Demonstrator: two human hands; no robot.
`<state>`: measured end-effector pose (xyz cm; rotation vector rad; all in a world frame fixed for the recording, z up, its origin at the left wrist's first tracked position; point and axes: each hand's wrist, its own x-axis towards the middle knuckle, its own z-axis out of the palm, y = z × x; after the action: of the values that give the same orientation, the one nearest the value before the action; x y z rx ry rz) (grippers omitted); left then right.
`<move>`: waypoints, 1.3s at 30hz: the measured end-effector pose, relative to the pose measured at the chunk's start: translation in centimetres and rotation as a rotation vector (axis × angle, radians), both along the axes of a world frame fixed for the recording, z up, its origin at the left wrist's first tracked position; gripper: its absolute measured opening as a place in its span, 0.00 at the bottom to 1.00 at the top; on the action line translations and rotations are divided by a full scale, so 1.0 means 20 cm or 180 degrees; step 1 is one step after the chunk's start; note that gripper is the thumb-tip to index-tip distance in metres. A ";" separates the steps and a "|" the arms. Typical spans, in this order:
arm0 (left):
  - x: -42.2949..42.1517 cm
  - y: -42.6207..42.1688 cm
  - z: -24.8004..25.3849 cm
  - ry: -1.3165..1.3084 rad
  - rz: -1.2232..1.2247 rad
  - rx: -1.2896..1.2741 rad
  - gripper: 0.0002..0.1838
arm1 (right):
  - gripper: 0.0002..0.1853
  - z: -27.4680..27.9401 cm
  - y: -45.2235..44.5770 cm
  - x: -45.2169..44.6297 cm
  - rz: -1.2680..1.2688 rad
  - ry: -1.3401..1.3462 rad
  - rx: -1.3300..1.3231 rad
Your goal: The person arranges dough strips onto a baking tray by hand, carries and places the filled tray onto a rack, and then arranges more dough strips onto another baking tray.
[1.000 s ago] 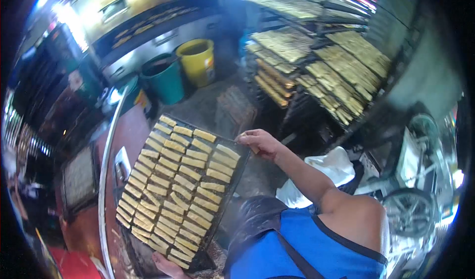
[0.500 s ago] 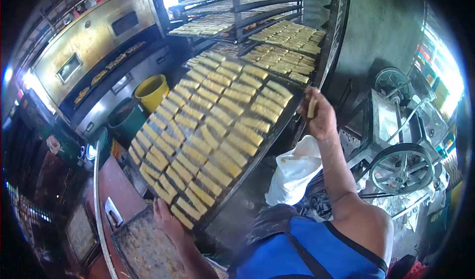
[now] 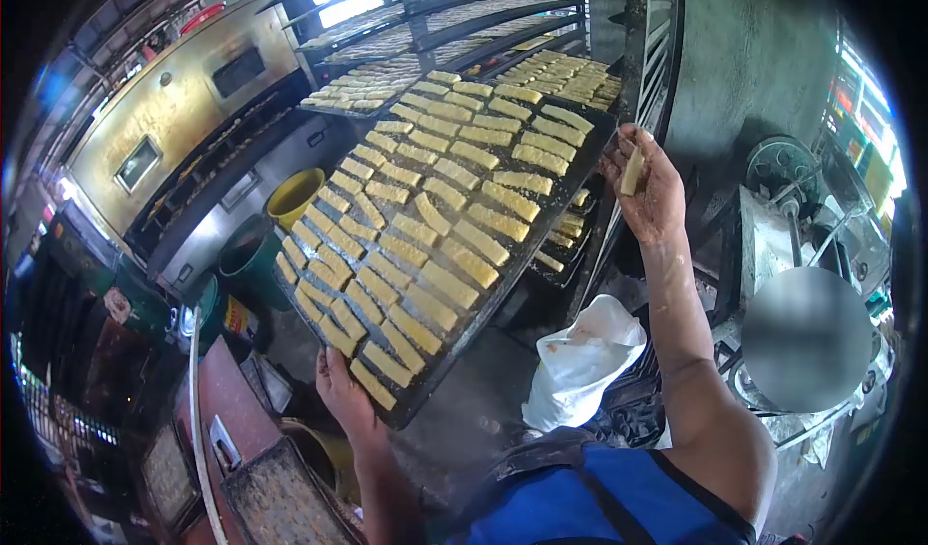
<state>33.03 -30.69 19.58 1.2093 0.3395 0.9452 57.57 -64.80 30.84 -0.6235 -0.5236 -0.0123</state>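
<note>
A large dark baking tray (image 3: 435,364) covered with rows of pale, crumb-coated dough sticks (image 3: 447,194) is held up at a tilt in front of me. My left hand (image 3: 346,395) grips its near left edge, with the fingers partly hidden beneath. At the tray's right corner, my right hand (image 3: 650,185) is closed around the edge, and one loose dough stick (image 3: 632,173) lies against its palm. The tray's far end reaches the tall metal rack (image 3: 633,52), whose shelves carry more filled trays.
A metal oven (image 3: 174,90) stands at the left, with a yellow bucket (image 3: 295,197) and a green bin (image 3: 253,255) before it. Below the tray's right side sits a white sack (image 3: 585,361). Belt-driven machinery (image 3: 773,226) stands at the right beside the wall.
The tray has moved right in view, its far end overlapping the rack's shelves. Both hands have shifted right with it, the right one also higher. The loose dough stick is still in my right hand.
</note>
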 end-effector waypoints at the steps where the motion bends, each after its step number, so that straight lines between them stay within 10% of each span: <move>1: 0.02 -0.02 0.03 0.0015 -0.0010 -0.0047 0.15 | 0.14 0.02 0.00 0.01 0.0007 0.0069 -0.0007; 15: 0.37 -0.21 0.41 0.0167 -0.0501 0.0062 0.24 | 0.14 -0.02 0.00 -0.03 -0.0079 0.0405 -0.0197; 23: 0.96 -0.64 0.53 0.0127 -0.1801 -0.0010 0.49 | 0.20 -0.41 -0.28 -0.29 -0.0958 0.0302 -0.2451; 33: 2.15 -1.10 0.60 0.0596 -0.2231 0.0390 0.35 | 0.15 -0.91 -0.32 -0.33 0.0253 0.0817 -0.3829; 39: 1.56 -0.55 0.56 0.0448 -0.2496 0.1734 0.17 | 0.12 -1.17 0.05 -0.05 0.0955 -0.1094 -0.5492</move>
<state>64.30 -41.75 30.74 1.7234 -0.3053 0.2598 56.55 -63.89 7.36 -2.2369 -0.9022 0.6934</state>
